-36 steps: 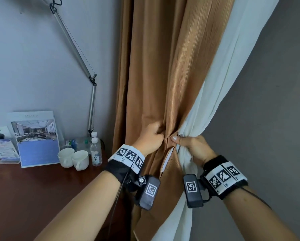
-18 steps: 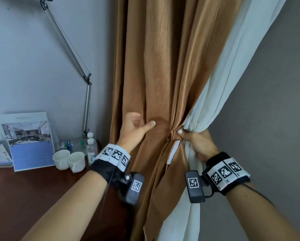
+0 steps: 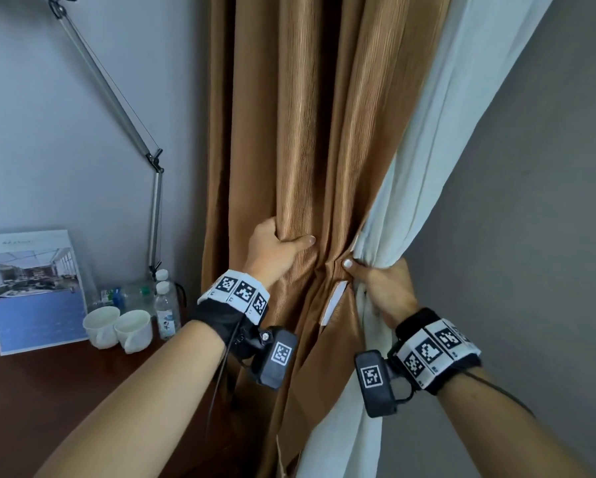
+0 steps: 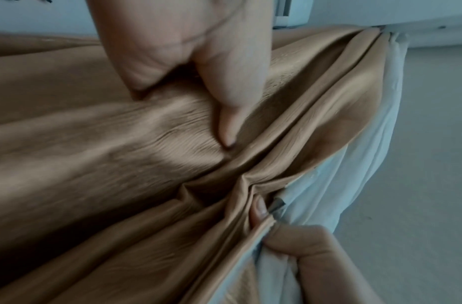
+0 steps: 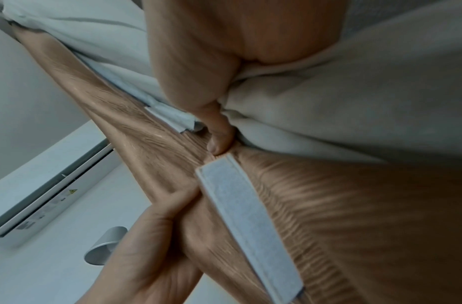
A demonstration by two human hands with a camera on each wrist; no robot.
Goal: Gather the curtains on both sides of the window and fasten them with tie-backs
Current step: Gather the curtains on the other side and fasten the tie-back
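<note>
The brown curtain (image 3: 307, 150) is hanging beside the wall, pinched to a waist with the white sheer curtain (image 3: 438, 160) on its right. Half a second ago the left hand (image 3: 272, 251) was lying open against the cloth; now it is curling round a thick fold of the brown curtain, thumb (image 4: 232, 123) pressing across the front, the fold sitting between thumb and fingers. The right hand (image 3: 382, 288) is still gripping the bunched sheer and the brown edge together, thumb tip at the waist. A pale fastening strip (image 5: 248, 222) is lying on the brown cloth just below that thumb. Two white cups (image 3: 119, 327) and water bottles (image 3: 167, 305) are standing on the dark desk (image 3: 31, 391) to the left.
</note>
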